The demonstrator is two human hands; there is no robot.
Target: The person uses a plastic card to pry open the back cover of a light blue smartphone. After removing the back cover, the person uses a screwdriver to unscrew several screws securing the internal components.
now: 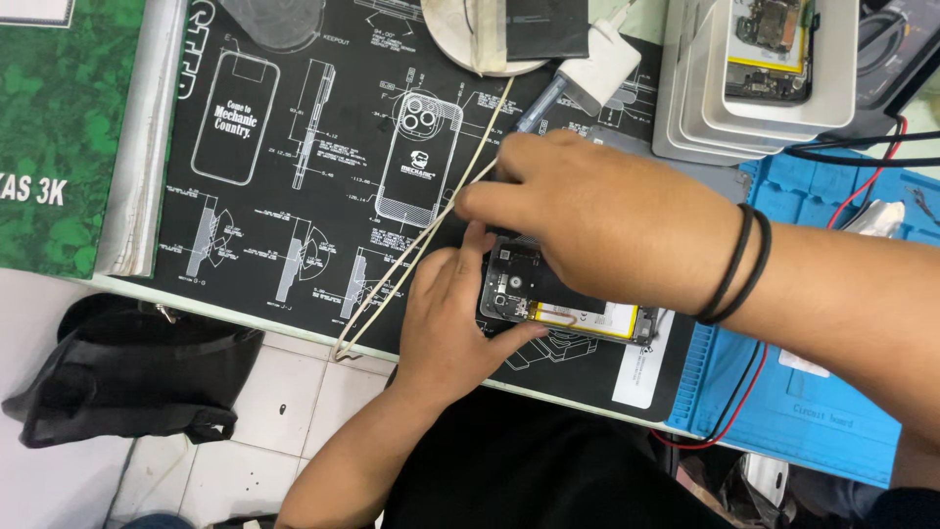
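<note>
An opened phone (563,299) with a yellow-edged battery lies on the black printed work mat (294,196) near the table's front edge. My left hand (452,313) grips the phone's left end, thumb along its lower edge. My right hand (607,211) reaches across above the phone, fingers closed on a thin tool with a blue-grey handle (539,106), its tip hidden under my fingers. Two black bands circle my right wrist (739,264).
A cream cable (411,257) runs diagonally over the mat. White trays holding another opened phone (774,59) stand at the back right. A blue silicone mat (832,392) lies right, with red and black wires. A green book (59,127) sits left; a black bag (127,367) lies on the floor.
</note>
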